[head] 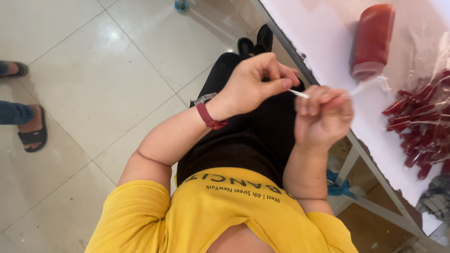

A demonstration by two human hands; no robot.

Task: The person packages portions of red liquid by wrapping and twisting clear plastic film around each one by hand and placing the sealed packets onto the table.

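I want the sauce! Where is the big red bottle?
The red squeeze bottle lies on the white table, upper right of the head view, beside the pile of small red packets.

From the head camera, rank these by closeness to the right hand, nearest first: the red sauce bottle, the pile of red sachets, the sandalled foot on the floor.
Measured from the right hand:
1. Red sauce bottle, lying on the white table, up and to its right.
2. Pile of red sachets, farther right on the table; close to the bottle's distance, so this ranking is tentative.
3. Sandalled foot, far left on the tiled floor.
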